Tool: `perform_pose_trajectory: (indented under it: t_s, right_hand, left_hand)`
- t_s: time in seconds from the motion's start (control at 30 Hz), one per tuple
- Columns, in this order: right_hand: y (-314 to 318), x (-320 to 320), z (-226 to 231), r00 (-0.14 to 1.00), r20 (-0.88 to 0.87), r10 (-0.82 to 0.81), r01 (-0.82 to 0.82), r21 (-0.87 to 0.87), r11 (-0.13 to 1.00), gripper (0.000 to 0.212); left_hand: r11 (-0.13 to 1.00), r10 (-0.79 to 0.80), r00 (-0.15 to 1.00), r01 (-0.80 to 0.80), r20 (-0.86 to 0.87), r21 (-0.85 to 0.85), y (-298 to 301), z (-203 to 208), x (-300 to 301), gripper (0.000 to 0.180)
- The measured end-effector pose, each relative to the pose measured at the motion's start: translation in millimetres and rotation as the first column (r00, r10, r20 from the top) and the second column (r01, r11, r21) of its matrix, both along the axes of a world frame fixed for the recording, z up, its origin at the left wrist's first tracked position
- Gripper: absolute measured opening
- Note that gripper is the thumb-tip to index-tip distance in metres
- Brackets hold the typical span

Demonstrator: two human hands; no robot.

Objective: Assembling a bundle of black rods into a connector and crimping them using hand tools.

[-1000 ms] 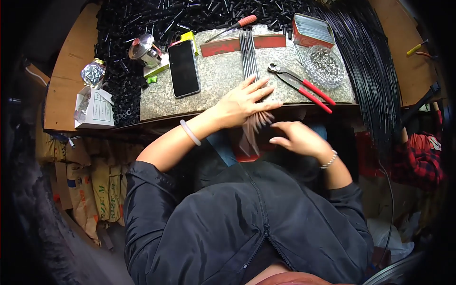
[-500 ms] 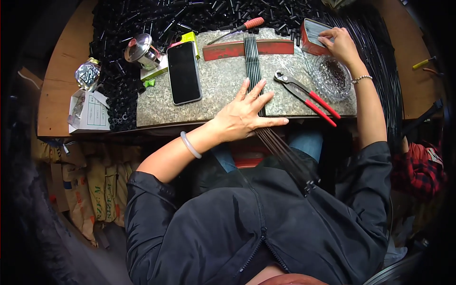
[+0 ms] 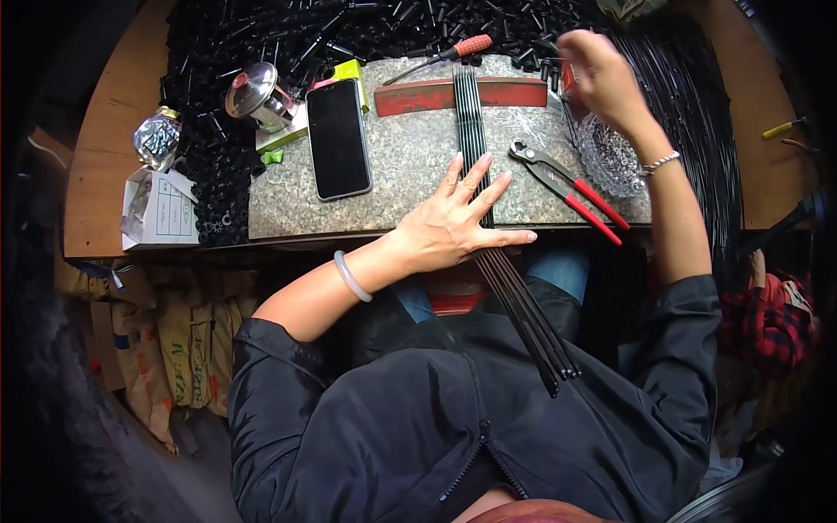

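A bundle of thin black rods (image 3: 469, 122) lies across a red metal bar (image 3: 411, 98) on the speckled stone slab (image 3: 410, 183). Their near ends hang over the table's edge toward my lap. My left hand (image 3: 451, 218) rests flat on the bundle, fingers spread, pressing the rods near the slab's front edge. Over the red tin (image 3: 568, 80) at the back right, my right hand (image 3: 606, 87) is raised and smeared by motion, so I cannot see whether it holds anything. Below it stands a clear glass dish (image 3: 610, 161) with small bits inside.
Red-handled pincers (image 3: 567, 187) lie right of the rods. A black phone (image 3: 338, 139), a lidded metal cup (image 3: 260, 96) and a white carton (image 3: 161, 209) stand left. A red-handled screwdriver (image 3: 466, 47) lies behind the bar. Loose black parts (image 3: 349, 30) cover the back; long rods (image 3: 689, 113) lie right.
My right hand has lifted from the tin's opening and moved slightly left and nearer. My left hand stays spread on the rods. The whole view has shifted slightly.
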State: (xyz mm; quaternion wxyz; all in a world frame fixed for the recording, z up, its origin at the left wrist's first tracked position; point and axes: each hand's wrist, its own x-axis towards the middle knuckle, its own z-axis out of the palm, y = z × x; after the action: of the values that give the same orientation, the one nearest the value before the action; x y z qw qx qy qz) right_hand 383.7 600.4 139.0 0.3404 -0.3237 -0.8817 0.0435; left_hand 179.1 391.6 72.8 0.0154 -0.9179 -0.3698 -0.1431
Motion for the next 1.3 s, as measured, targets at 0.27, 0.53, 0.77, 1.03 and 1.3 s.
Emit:
perform_pose_trajectory:
  t_s: [0.27, 0.53, 0.77, 1.03, 1.3]
  right_hand:
    - [4, -49, -37, 0.986, 0.149, 0.072, -0.028, -0.278, 0.960, 0.017]
    - [3, -54, -42, 0.991, 0.098, 0.089, -0.049, -0.354, 0.934, 0.018]
    - [4, -56, -44, 0.991, 0.089, 0.101, -0.066, -0.332, 0.941, 0.019]
    - [3, -64, -45, 0.995, 0.034, 0.090, -0.064, -0.467, 0.882, 0.016]
    - [12, -64, -48, 0.989, 0.038, 0.143, -0.099, -0.542, 0.835, 0.017]
  left_hand:
    - [1.000, 0.002, 1.000, -0.002, 0.009, 0.027, 1, -1, 2, 0.058]
    - [0.999, 0.006, 1.000, -0.006, 0.002, 0.032, 0, -1, 1, 0.054]
    - [1.000, -0.001, 1.000, 0.000, 0.020, 0.024, 2, -2, 1, 0.055]
    - [1.000, -0.001, 1.000, 0.001, 0.032, 0.018, 1, -2, 1, 0.057]
    - [1.000, -0.014, 1.000, 0.013, 0.026, 0.013, 2, 2, 0, 0.059]
